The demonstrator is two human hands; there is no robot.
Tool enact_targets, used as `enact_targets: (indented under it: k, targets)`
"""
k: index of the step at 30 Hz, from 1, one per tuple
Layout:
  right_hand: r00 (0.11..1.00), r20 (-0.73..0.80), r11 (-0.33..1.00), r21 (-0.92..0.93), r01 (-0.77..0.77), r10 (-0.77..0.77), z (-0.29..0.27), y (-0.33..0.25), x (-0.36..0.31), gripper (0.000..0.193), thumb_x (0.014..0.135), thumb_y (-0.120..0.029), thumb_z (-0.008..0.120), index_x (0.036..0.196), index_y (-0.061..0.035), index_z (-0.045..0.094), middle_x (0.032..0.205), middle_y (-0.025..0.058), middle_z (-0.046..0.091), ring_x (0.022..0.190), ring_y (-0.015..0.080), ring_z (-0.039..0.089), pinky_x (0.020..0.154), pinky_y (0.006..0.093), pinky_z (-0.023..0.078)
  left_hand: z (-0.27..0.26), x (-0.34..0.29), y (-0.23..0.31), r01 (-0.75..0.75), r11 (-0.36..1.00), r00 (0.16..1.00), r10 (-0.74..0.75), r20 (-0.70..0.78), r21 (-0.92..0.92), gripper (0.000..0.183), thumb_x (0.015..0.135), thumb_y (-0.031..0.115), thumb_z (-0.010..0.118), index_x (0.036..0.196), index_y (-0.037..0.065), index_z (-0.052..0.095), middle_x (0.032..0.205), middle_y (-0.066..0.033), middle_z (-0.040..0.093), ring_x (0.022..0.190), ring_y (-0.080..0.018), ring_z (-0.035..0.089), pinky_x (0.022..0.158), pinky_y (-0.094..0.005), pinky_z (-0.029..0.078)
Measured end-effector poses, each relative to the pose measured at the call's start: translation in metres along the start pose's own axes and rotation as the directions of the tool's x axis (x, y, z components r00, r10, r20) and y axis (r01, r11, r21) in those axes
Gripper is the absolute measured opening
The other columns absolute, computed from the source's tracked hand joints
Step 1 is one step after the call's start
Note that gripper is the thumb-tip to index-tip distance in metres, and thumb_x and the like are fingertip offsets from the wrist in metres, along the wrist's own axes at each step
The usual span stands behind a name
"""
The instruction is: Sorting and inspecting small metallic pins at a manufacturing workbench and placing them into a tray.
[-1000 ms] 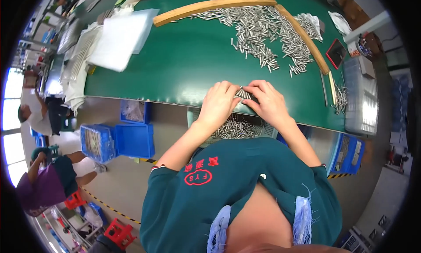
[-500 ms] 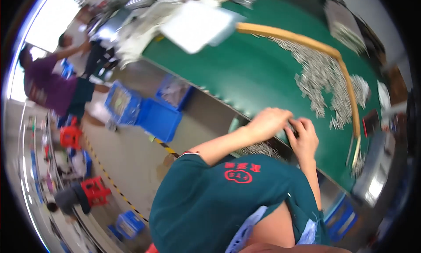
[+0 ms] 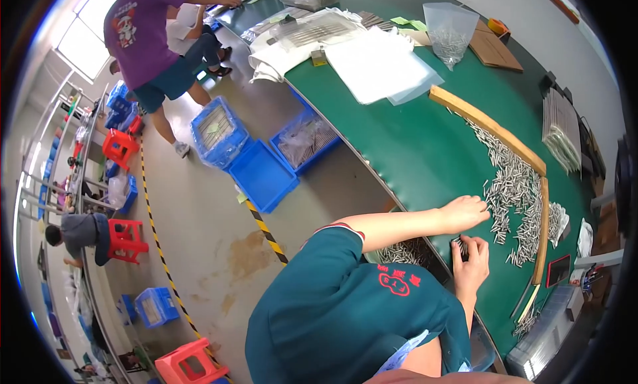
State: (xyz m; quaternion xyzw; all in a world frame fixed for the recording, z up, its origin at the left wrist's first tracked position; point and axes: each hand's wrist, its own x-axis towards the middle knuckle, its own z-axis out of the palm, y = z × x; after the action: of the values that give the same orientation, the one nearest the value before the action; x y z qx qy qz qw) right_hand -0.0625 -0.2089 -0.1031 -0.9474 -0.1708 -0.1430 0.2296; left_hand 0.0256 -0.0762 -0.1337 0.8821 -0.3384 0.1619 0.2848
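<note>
The right hand [image 3: 472, 265] has its fingers closed around a small bunch of metal pins [image 3: 462, 246] near the front edge of the green bench [image 3: 392, 141]. The left hand [image 3: 461, 215] reaches just beside the loose pile [image 3: 522, 191] of similar pins, its fingers bent (whether they pinch one, I cannot tell), and two wooden strips [image 3: 488, 127] border the pile's far side.

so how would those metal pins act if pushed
The pins look like shiny metal, so they may be slippery and rather heavy for their size. Their thin, seemingly round shape suggests they could roll on the smooth table, though the wooden strips edging them would probably stop some.
</note>
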Motion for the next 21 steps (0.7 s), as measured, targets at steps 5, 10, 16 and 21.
enact_targets:
  k: [5, 10, 16, 21]
  targets:
    - [1.0, -0.02, 1.0, -0.004, 0.012, -0.013, 0.002, -0.001, -0.002, 0.024, 0.072, -0.023, 0.072, 0.092, -0.0117, 0.063, 0.09, 0.0057, 0.054, 0.081, 0.025, 0.055, 0.066, 0.0359, 0.046, -0.005, 0.01, 0.006, -0.04, 0.994, 0.996, 0.032, -0.083, -0.104, 0.028, 0.076, 0.013, 0.053, 0.103, 0.009, 0.057, 0.094, -0.0063, 0.054, 0.093, -0.0235, 0.056, 0.076, -0.0366, 0.046]
    - [0.998, -0.048, 0.996, -0.089, 0.022, -0.027, 0.004, 0.003, -0.004, 0.022, 0.073, -0.023, 0.071, 0.092, -0.0139, 0.064, 0.09, 0.0047, 0.054, 0.08, 0.0244, 0.055, 0.066, 0.0358, 0.046, -0.05, -0.035, 0.032, 0.239, 0.653, 0.969, -0.208, 0.132, -0.719, 0.024, 0.086, 0.012, 0.054, 0.109, 0.004, 0.054, 0.093, -0.0088, 0.06, 0.085, -0.0227, 0.061, 0.073, -0.0349, 0.05]
    - [0.998, -0.063, 0.998, -0.052, 0.024, -0.028, -0.004, -0.008, 0.001, 0.017, 0.074, -0.021, 0.07, 0.089, -0.0154, 0.066, 0.087, 0.0022, 0.055, 0.077, 0.0207, 0.056, 0.064, 0.0335, 0.047, -0.03, -0.121, 0.038, 0.64, -0.074, 0.758, -0.105, 0.644, -0.765, 0.025, 0.091, 0.015, 0.052, 0.111, 0.0, 0.055, 0.094, -0.0091, 0.063, 0.081, -0.0129, 0.062, 0.072, -0.0252, 0.051]
    - [0.998, -0.054, 0.999, -0.035, 0.031, -0.033, -0.004, -0.007, 0.001, 0.018, 0.072, -0.02, 0.072, 0.089, -0.0157, 0.066, 0.088, 0.0016, 0.055, 0.078, 0.0199, 0.056, 0.065, 0.0328, 0.047, -0.059, -0.104, 0.05, 0.64, 0.261, 0.762, -0.336, 0.554, -0.722, 0.021, 0.091, 0.015, 0.051, 0.105, 0.002, 0.058, 0.096, -0.0063, 0.065, 0.081, -0.0096, 0.062, 0.072, -0.0241, 0.05]
